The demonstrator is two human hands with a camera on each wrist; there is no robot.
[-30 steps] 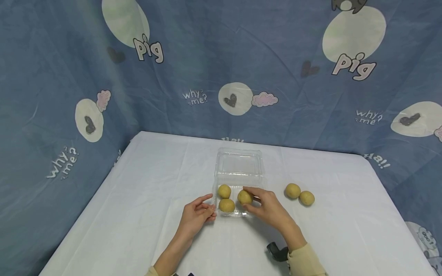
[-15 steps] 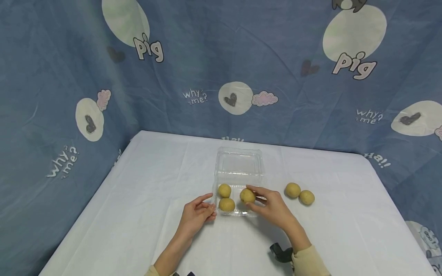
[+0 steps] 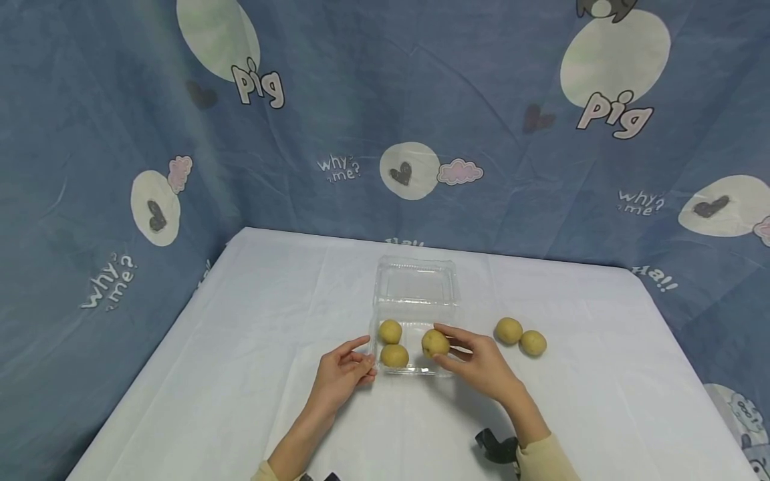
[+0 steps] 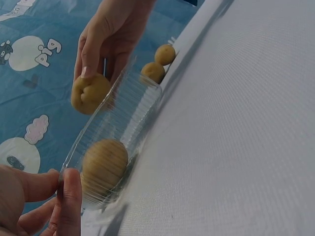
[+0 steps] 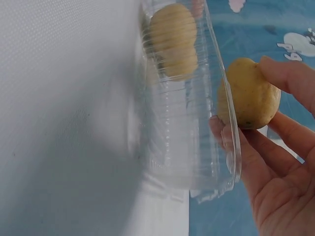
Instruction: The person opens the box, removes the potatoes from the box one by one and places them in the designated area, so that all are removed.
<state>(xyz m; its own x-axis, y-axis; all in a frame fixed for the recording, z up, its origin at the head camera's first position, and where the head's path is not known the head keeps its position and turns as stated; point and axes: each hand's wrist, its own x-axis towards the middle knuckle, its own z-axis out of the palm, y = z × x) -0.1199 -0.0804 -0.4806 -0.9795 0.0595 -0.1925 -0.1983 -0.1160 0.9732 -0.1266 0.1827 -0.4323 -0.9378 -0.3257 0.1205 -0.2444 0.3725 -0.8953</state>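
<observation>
A clear plastic clamshell container (image 3: 415, 369) lies on the table with its lid (image 3: 416, 284) folded back. Two potatoes (image 3: 394, 355) sit along the left side of its base. My left hand (image 3: 339, 377) pinches the container's left rim between thumb and fingers (image 4: 72, 196). Another potato (image 5: 251, 93) is gripped in my right hand (image 3: 481, 364), between thumb and fingertips. In the right wrist view it is up at rim height, with some fingertips behind the clear wall. From the head it appears over the right half of the base.
Two more potatoes (image 3: 521, 336) lie side by side on the white tablecloth (image 3: 601, 401), right of the container. A blue printed curtain (image 3: 337, 113) hangs behind the table. A black strap-like piece (image 3: 498, 446) sits at my right wrist.
My right hand has shifted slightly to the right with the potato in its grip. The left hand stays at the container's rim, and the other potatoes have not moved.
</observation>
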